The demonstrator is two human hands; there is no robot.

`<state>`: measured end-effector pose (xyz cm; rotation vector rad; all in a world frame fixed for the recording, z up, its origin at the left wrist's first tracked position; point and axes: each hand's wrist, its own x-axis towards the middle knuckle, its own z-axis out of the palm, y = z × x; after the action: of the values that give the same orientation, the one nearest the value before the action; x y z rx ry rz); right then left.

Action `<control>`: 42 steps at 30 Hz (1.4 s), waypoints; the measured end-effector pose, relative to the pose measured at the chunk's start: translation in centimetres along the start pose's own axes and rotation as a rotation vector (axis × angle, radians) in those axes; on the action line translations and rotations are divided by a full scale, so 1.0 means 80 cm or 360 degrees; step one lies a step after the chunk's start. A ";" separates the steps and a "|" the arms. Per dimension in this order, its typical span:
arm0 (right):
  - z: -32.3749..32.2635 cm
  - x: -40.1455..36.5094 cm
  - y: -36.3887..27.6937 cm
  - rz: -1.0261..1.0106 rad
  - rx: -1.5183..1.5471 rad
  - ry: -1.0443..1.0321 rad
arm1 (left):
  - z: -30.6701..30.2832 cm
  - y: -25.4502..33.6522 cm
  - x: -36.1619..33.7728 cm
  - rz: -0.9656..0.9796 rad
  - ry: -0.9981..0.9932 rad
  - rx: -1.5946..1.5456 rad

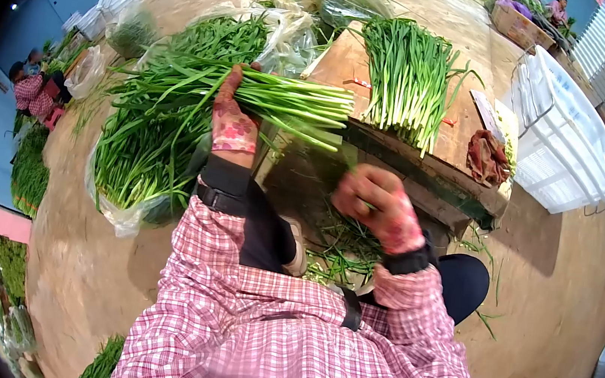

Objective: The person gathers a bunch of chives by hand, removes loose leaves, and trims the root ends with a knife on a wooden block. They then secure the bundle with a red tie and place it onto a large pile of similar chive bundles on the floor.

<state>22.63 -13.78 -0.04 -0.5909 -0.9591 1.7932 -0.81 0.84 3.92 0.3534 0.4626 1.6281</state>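
Observation:
A bunch of long green stalks (294, 101) lies across my left hand (233, 116), whose fingers are wrapped round it, pale ends pointing right. My right hand (376, 202), in a patterned glove with bare fingers, is closed below and right of those ends. It is blurred, and a bit of green shows at its fingers. Under the held bunch, more greens (143, 162) fill an open plastic bag. On the wooden table (439, 149) a flat pile of stalks (406, 81) lies with its pale ends towards me.
White crates (562, 138) stand right of the table. A dark red crumpled cloth (487, 157) is on its right end. Loose trimmings (348, 251) litter the floor between my legs. Another person (36, 92) sits at the far left; a brown box (520, 27) is at the back right.

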 end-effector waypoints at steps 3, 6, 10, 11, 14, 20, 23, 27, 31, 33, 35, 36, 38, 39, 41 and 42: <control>-0.050 -0.030 -0.007 0.0096 -0.1542 0.0408 | -0.019 0.024 0.017 0.0136 0.0008 0.0199; -0.017 0.002 -0.028 -0.0824 -0.2858 0.1053 | -0.008 0.004 0.011 0.0141 0.0089 0.0293; 0.048 0.067 -0.023 -0.0692 -0.3091 0.0812 | 0.014 -0.031 -0.015 -0.0061 0.0108 0.0374; 0.040 0.080 -0.009 -0.0542 -0.3082 0.0788 | 0.020 -0.032 -0.019 -0.0176 0.0140 0.0354; 0.006 0.100 0.039 -0.0280 -0.2296 0.0793 | 0.014 -0.038 -0.020 -0.0077 -0.0107 0.0904; -0.017 0.097 0.023 0.0288 -0.0492 0.0396 | 0.039 -0.042 0.120 0.0102 -0.1207 0.1482; -0.059 0.094 0.037 0.0531 0.0166 0.0427 | 0.103 -0.021 0.114 -0.0486 -0.0482 0.2070; -0.099 0.085 0.064 0.0640 0.0697 0.0547 | 0.048 -0.027 0.097 -0.0374 -0.0441 0.1801; -0.097 0.079 0.067 0.0563 0.0849 0.0398 | -0.066 -0.088 0.010 -0.0774 -0.0453 0.0676; -0.084 0.070 0.062 0.0599 0.0902 0.0437 | -0.097 -0.145 -0.028 -0.1154 -0.0348 0.0289; -0.089 0.063 0.073 0.0587 0.0795 0.0279 | -0.111 -0.162 -0.037 -0.1429 -0.0489 0.0105; -0.075 0.056 0.064 0.0589 0.0588 0.0343 | -0.114 -0.166 -0.041 -0.1502 -0.0603 0.0043; -0.047 0.038 0.028 0.0676 0.0173 0.0397 | -0.112 -0.172 -0.038 -0.1524 -0.0629 -0.0044; -0.052 0.029 0.025 0.0675 -0.0102 0.0462 | -0.111 -0.174 -0.037 -0.1535 -0.0642 -0.0088; -0.058 0.019 0.005 0.0795 -0.0905 0.0743 | -0.100 -0.178 -0.041 -0.1269 -0.0521 -0.0010; -0.080 0.018 0.014 0.0535 -0.1414 0.0915 | -0.098 -0.177 -0.041 -0.1334 -0.0550 -0.0143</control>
<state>26.20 -10.48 -4.60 -1.7957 -1.2569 1.2525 7.98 -2.05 -9.71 0.3063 0.2188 0.7485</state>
